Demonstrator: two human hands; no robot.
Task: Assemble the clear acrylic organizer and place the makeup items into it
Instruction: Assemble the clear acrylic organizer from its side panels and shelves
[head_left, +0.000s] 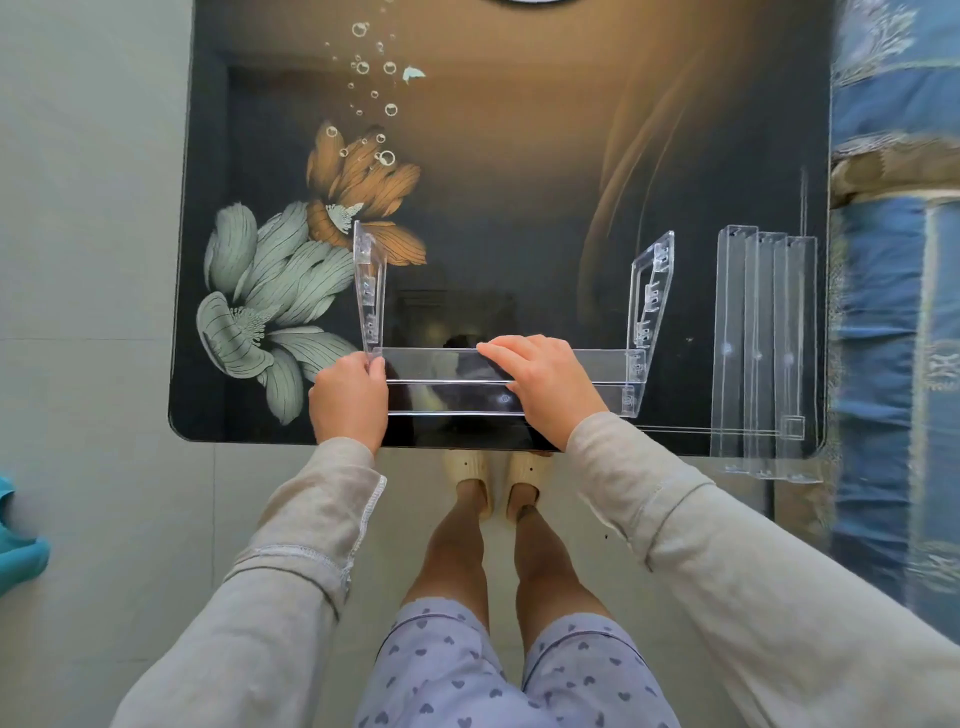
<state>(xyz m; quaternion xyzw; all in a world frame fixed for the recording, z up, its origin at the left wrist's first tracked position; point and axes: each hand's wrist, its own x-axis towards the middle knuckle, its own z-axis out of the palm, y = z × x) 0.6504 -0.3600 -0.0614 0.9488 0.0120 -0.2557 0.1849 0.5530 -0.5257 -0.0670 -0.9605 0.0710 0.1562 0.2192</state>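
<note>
A clear acrylic shelf tray (447, 382) lies crosswise near the front edge of the dark flower-printed table (519, 182). It spans two upright clear side panels: the left side panel (370, 291) and the right side panel (652, 306). My left hand (350, 400) grips the tray's left end where it meets the left panel. My right hand (545, 379) rests on top of the tray, fingers over its back wall. No makeup items are in view.
Three more clear shelf trays (761, 353) lie side by side at the table's right, overhanging the front edge. A blue patterned fabric (893, 312) borders the table on the right. My legs and slippers (493, 475) stand under the front edge.
</note>
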